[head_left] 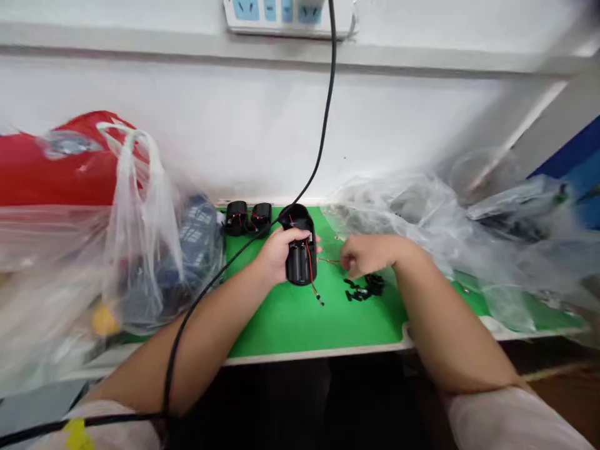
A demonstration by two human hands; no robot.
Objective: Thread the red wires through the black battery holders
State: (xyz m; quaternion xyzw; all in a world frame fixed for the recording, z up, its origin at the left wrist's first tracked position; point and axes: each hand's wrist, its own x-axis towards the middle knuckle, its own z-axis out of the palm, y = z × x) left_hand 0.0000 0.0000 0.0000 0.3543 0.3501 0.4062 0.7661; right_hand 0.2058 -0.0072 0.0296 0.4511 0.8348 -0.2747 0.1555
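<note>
My left hand (279, 251) grips a black plastic housing (300, 269) with rounded ends, thumb across its top face. Inside it are dark cylindrical shapes and red wires. One wire lead (314, 284) hangs from it to the mat, ending in a small dark connector. To the right, my right hand (360, 255) is closed, its fingertips curled down and partly hidden. A thin reddish wire (329, 260) stretches from the housing's side to those fingers; whether they pinch it or a small part is unclear. Just below that hand lies a heap of small black pieces (372, 286).
Two more black housings (237, 217) with red wires stand at the back left of the green mat (281, 322). Plastic bags (145, 219) crowd the left, and clear plastic wrap (422, 206) the right. A black cable (328, 94) hangs from the power strip (288, 15) across my left arm.
</note>
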